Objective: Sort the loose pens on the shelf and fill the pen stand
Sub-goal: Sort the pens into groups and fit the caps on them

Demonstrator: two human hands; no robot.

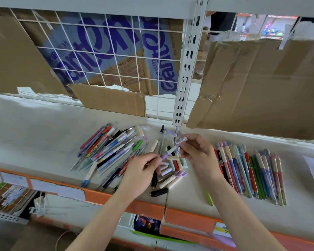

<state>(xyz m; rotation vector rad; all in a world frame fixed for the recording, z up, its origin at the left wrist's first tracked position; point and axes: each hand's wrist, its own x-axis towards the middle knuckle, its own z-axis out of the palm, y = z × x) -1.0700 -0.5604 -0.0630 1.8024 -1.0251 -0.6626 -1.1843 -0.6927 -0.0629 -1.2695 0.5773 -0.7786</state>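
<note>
Both hands pinch one white-and-lilac plastic pen (172,148): left hand (140,173) at its near-left tip, right hand (198,154) near its far-right, seemingly looped, cap.

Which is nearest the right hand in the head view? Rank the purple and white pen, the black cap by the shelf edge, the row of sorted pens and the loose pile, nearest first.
1. Purple and white pen: pinched in the right hand.
2. Row of sorted pens: just to its right.
3. Black cap: below-left, at the shelf's front edge.
4. Loose pile: farthest, left beyond the left hand.
</note>
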